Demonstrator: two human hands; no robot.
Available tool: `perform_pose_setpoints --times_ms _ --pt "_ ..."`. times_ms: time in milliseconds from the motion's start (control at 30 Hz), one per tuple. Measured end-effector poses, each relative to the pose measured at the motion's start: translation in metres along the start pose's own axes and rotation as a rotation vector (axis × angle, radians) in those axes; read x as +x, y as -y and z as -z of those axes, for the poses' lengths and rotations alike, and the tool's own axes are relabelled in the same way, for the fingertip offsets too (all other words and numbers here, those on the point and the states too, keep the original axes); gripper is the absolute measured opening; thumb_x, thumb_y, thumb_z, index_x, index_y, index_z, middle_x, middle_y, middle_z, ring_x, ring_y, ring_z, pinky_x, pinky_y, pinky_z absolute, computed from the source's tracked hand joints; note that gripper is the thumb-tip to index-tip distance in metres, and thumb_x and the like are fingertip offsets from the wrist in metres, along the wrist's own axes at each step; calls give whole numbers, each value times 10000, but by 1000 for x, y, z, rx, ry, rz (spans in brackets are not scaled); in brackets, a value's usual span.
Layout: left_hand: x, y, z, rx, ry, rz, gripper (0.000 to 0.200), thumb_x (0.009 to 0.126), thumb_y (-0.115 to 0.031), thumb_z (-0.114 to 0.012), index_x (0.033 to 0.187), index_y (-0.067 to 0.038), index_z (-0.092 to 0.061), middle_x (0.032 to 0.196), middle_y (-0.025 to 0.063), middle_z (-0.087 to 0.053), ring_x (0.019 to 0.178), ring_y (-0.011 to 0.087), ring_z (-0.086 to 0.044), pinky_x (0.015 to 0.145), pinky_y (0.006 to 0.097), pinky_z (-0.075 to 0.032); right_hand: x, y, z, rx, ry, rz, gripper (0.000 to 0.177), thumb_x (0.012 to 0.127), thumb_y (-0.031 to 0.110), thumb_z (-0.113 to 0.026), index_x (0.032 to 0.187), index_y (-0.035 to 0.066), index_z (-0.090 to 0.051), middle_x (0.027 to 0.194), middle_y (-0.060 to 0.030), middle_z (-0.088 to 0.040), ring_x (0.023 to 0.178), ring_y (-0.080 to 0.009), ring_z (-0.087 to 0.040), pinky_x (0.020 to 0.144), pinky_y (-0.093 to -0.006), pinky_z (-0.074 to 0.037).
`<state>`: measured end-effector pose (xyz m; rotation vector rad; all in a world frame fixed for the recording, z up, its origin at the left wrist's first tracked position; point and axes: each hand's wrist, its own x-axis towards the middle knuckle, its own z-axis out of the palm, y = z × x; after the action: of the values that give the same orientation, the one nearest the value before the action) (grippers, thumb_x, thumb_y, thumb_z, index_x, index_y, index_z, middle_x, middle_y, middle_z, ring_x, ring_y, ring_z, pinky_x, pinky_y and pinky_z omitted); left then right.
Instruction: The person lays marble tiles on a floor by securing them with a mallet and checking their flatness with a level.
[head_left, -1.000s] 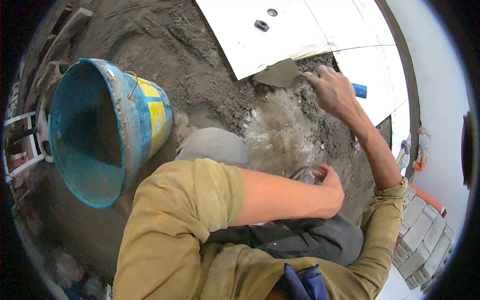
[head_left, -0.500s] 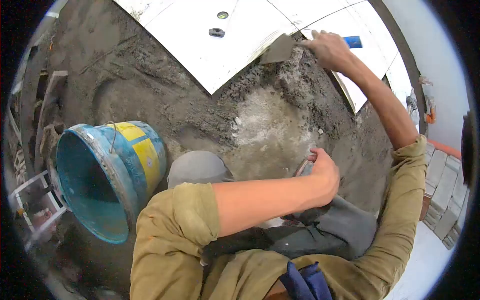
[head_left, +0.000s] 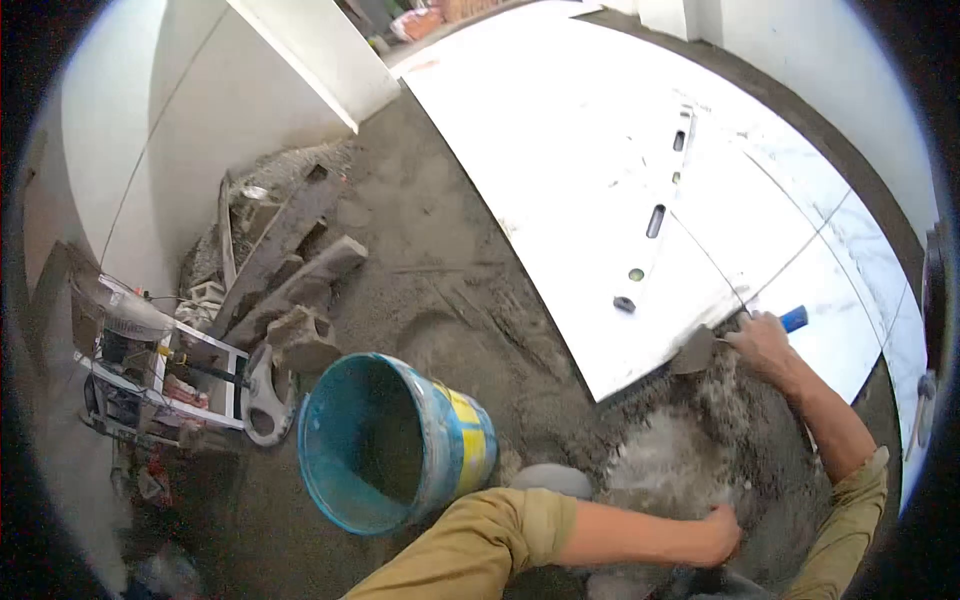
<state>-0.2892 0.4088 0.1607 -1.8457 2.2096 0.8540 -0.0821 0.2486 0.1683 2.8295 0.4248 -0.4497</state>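
At three o'clock, the metal trowel (head_left: 692,352) looks dull, its handle (head_left: 793,319) like smooth plastic. The tile (head_left: 560,200) at one is smooth and glossy; the mortar (head_left: 770,440) at four is rough and matt. At seven, the plastic bucket (head_left: 437,460) is stained. The left sleeve (head_left: 470,545) at six is creased cloth; the planks (head_left: 270,250) toward nine seem rough wood.

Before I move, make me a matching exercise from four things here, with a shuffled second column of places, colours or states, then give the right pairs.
Column one:
1. bucket
2. trowel
3. spirit level
4. boards

Column two:
A. lying on the white tile
B. on the ground, left half of the view
C. in the right hand's grip
D. blue, with yellow on its side

Pairs: 1-D, 2-C, 3-A, 4-B.
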Motion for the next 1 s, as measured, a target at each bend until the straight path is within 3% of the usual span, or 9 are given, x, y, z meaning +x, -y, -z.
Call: perform_pose_setpoints --times_ms 67,100,167,233,267,333,467,600,1000 --pt "-11 3 7 -103 -9 -32 252 763 -257 -706 973 -127 -758 992 58 -718 944 260 -673 781 487 -490 0 -30 11 -74 112 -88 203 879 227 -578 1011 181 -726 1052 -177 -611 953 -310 -620 790 -444 -497" --pt "-10 2 17 -84 97 7 267 764 -260 -704 987 -123 -754 1007 71 -716 949 275 -672 794 483 -492 6 -53 -6 -56 11 -110 202 853 214 -596 997 188 -735 1060 -176 -615 978 -319 -610 806 -446 -490" --pt "-31 5 8 -32 -117 -47 205 782 -208 -661 938 -102 -742 935 100 -702 891 281 -659 757 487 -489 12 -91 -60 -21 -357 -143 224 836 242 -602 963 117 -738 1121 -205 -619 1004 -373 -600 838 -487 -477" --pt "-40 5 22 -60 7 -28 181 797 -200 -649 921 -104 -737 959 109 -695 880 279 -655 699 462 -485 5 -92 -27 -52 -217 -191 229 846 227 -575 871 42 -707 1103 -230 -623 956 -409 -609 835 -491 -480" --pt "-40 1 11 -76 -131 -24 165 796 -205 -661 899 -102 -739 933 97 -700 871 280 -660 686 437 -481 0 -91 -15 -46 -185 -234 183 838 195 -579 860 62 -703 1062 -229 -624 951 -397 -612 828 -484 -484" --pt "-56 5 41 -143 3 -33 159 807 -185 -648 914 -105 -734 952 94 -702 891 269 -669 687 423 -480 -8 -79 3 -204 -76 -202 134 800 71 -631 912 92 -701 1014 -165 -648 949 -297 -636 832 -441 -507" --pt "-64 8 53 -121 -68 -96 211 812 -169 -640 1003 -110 -708 1015 95 -692 915 261 -675 742 412 -469 -1 -65 -6 -143 -241 -69 97 836 70 -635 893 91 -711 920 -117 -678 859 -231 -678 753 -377 -546" --pt "-64 13 60 -73 -1 -108 218 775 -168 -686 985 -114 -706 1015 88 -693 925 251 -679 753 406 -465 9 -89 -9 -242 -44 -223 128 789 76 -666 910 90 -708 958 -123 -717 860 -282 -714 707 -402 -567" --pt "-57 12 55 -143 17 -74 156 792 -193 -666 912 -110 -720 958 111 -702 901 277 -690 727 416 -477 -7 -102 -2 -196 -39 -334 172 749 19 -644 900 60 -716 963 -159 -695 904 -288 -695 783 -415 -544"
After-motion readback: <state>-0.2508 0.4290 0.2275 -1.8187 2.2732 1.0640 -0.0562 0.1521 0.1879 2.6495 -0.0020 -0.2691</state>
